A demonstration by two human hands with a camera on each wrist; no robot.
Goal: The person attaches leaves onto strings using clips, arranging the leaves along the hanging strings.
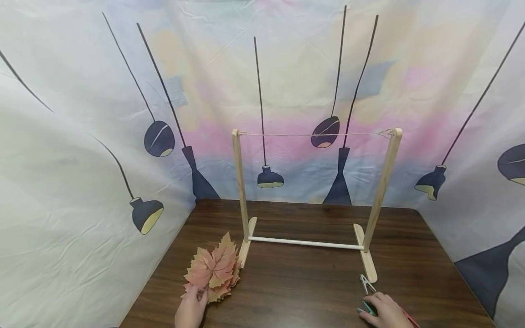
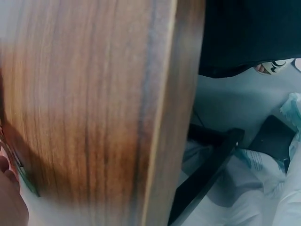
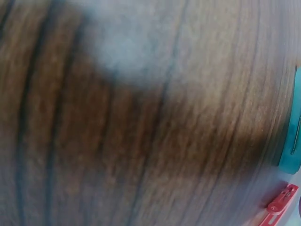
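Note:
In the head view, my left hand [image 1: 192, 307] pinches the lower edge of an orange-pink artificial maple leaf [image 1: 213, 266] on a stack of similar leaves. Only part of this hand [image 2: 9, 200] shows in the left wrist view, beside a leaf's green edge [image 2: 29, 182]. At the table's front right, my right hand [image 1: 387, 312] has thumb and fingers around a teal clothespin [image 1: 369, 308]. Just beyond the fingers lies a pale clothespin [image 1: 365, 284]. A red clothespin [image 3: 280, 205] shows below the teal one in the right wrist view; my right fingers are outside that view.
A wooden frame [image 1: 385, 187] stands on the brown table [image 1: 303, 282], with a string [image 1: 287, 135] tied between its post tops and a white rod [image 1: 305, 243] low down. Behind hangs a cloth backdrop [image 1: 295, 91] printed with lamps. The table's edge [image 2: 162, 113] shows in the left wrist view.

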